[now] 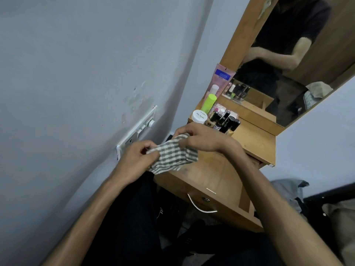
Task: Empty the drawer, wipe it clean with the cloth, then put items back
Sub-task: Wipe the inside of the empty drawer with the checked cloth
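The cloth (173, 154), a green-and-white striped piece, is pinched at its near end by the curled fingers and thumb of the left hand (137, 156), and its far end is gripped by the bent fingers of the right hand (199, 138). It is held bunched and partly stretched between the two hands, above the back left corner of the open drawer (209, 181).

The drawer is pulled out from under the dresser top (257, 143), and no items can be seen on the part of its floor that shows; the part under the hands and cloth is hidden. A dark smudge is visible on the floor just beside the hanging edge of the cloth. The wiping step is judged to be about to start.

Beyond the drawer, on the dresser top, a white jar (199, 116), a green bottle (209, 102), a pink tube (222, 78) and a cluster of nail polish bottles (223, 121) are crowded close behind the right hand. These upright bottles could be knocked over if the cloth is flicked open or the right wrist is lifted backward. Dirt could be smeared rather than lifted if the cloth is left bunched. The drawer could also be tipped or pulled off its runners if it is pressed hard at its front edge, near the metal handle (199, 205).
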Demonstrator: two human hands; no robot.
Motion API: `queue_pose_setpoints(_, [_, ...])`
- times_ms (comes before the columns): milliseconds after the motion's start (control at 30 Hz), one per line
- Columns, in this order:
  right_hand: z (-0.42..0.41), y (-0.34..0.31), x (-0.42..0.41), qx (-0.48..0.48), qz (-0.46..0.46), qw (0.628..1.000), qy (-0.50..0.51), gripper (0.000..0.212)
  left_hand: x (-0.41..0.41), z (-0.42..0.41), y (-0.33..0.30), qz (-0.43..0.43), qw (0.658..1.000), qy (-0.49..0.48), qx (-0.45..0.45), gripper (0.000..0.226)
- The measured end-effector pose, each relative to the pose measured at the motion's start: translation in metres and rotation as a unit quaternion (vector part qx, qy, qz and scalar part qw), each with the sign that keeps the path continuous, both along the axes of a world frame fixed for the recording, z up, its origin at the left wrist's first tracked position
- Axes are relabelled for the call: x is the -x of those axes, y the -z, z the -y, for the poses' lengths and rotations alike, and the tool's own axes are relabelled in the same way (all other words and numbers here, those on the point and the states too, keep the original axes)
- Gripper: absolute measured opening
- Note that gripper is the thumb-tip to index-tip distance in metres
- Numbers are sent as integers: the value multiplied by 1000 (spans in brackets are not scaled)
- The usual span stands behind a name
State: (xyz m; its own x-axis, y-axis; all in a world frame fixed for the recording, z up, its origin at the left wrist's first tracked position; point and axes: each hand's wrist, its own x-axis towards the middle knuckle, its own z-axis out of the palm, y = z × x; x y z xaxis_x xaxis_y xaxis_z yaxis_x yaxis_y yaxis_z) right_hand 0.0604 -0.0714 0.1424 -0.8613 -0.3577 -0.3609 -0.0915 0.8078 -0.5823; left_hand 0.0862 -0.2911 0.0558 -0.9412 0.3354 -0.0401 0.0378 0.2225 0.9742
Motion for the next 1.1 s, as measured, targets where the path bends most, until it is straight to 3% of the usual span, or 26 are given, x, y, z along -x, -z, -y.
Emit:
queue_pose_setpoints(100, [-9, 2, -30, 78, -59, 995, 31, 16, -13, 1, -10, -38, 996, -16, -75, 12])
queue_pose_setpoints(167, [-15, 14, -59, 180, -31, 979, 95, 19, -18, 4, -8, 27, 989, 17, -145, 13])
queue_pose_setpoints(233, [-22, 31, -91, 224, 9, 962, 157, 21, -22, 2, 1, 89, 985, 58, -136, 13])
queue_pose_setpoints(333, [-33, 54, -133, 243, 25, 949, 200, 17, -33, -8, 12, 109, 982, 121, -96, 9])
queue_pose_setpoints(433, [-44, 56, -159, 340, 22, 894, 292, 16, -42, -24, 7, 129, 975, 120, -133, 8])
queue_pose_setpoints(567, [-51, 48, -172, 394, -7, 829, 397, 20, -45, -50, -14, 128, 977, 95, -139, 9])
queue_pose_setpoints(733, [-63, 32, -168, 471, 19, 758, 450, 31, -35, -73, -37, 184, 961, 116, -169, 41])
queue_pose_setpoints(833, [-69, 28, -165, 477, 61, 757, 442, 39, -29, -85, -42, 229, 952, 95, -179, 42])
queue_pose_setpoints(900, [-75, 28, -162, 463, 45, 763, 448, 34, -27, -94, -45, 232, 952, 93, -174, 38])
queue_pose_setpoints(1000, [-85, 31, -159, 383, -1, 794, 472, 17, -23, -109, -46, 148, 984, 46, -90, 28])
queue_pose_setpoints(1100, [-96, 26, -157, 373, -9, 793, 481, 15, -16, -127, -54, 86, 992, 48, -76, 27])
